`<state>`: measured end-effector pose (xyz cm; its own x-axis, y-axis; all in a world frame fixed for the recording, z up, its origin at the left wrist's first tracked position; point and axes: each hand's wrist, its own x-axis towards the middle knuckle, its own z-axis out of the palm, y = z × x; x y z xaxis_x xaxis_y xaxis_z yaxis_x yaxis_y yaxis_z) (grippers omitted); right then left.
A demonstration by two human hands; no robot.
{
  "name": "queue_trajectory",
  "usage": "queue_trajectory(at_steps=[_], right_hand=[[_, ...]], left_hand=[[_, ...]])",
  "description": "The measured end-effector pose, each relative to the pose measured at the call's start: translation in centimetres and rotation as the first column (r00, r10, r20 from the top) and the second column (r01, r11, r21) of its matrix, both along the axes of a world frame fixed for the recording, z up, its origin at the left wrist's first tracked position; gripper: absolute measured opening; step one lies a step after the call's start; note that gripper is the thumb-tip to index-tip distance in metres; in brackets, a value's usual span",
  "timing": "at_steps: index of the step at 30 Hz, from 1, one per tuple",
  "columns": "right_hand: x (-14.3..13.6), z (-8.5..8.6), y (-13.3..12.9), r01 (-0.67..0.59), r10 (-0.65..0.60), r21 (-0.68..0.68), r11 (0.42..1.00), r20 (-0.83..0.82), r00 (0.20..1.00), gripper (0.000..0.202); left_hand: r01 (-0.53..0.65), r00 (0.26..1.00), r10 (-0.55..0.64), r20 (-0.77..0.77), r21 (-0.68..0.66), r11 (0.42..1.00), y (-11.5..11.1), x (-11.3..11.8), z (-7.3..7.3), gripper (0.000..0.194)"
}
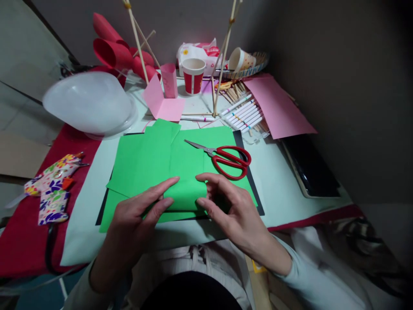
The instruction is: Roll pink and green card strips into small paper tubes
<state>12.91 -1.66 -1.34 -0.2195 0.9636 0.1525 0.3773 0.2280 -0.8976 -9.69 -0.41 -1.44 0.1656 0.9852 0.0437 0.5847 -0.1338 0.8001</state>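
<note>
A small rolled or folded piece of green paper [185, 196] is held between my two hands near the table's front edge. My left hand [145, 211] pinches its left end between thumb and fingers. At its right end, my right hand [229, 204] grips it the same way. Beneath lie larger green sheets [142, 159], overlapping on a black board [260, 206]. Scissors with red handles [230, 161] rest on the green sheets just beyond my right hand, their blades pointing left.
A patterned glue gun [54, 185] lies at the left, near a translucent bowl-like object [88, 103]. Behind stand a red-and-white cup [193, 77], stick frames [222, 60] and red paper rolls [109, 51]. Markers [245, 114], pink paper [280, 105] and a black object [309, 168] lie right.
</note>
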Motion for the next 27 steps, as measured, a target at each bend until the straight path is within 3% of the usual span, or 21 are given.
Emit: queue_trajectory(at_steps=[6,12,18,22,27], right_hand=[[0.2,0.2,-0.6,-0.071,0.049,0.107,0.992,0.203,0.978,0.022],[0.2,-0.1,-0.2,-0.105,0.08,0.089,0.99,0.24,0.967,0.019],[0.2,-0.1,0.0,-0.171,0.125,0.125,0.977,0.313,0.941,0.031],[0.1,-0.1,0.4,-0.167,0.09,0.175,0.97,0.378,0.921,0.031],[-0.3,0.5,1.0,-0.147,0.069,0.116,0.982,0.505,0.86,0.03]], left_hand=[[0.102,0.994,-0.098,-0.04,0.127,0.987,-0.2,0.5,0.2,0.031],[0.167,0.98,-0.135,-0.148,0.231,0.959,0.0,0.2,-0.3,0.034],[0.211,0.971,-0.179,-0.158,0.211,0.955,0.1,-0.1,-0.6,0.026],[0.191,0.974,-0.157,-0.164,0.225,0.955,0.4,0.3,-0.4,0.03],[0.147,0.964,-0.089,-0.249,0.228,0.963,0.7,1.3,-0.1,0.028]])
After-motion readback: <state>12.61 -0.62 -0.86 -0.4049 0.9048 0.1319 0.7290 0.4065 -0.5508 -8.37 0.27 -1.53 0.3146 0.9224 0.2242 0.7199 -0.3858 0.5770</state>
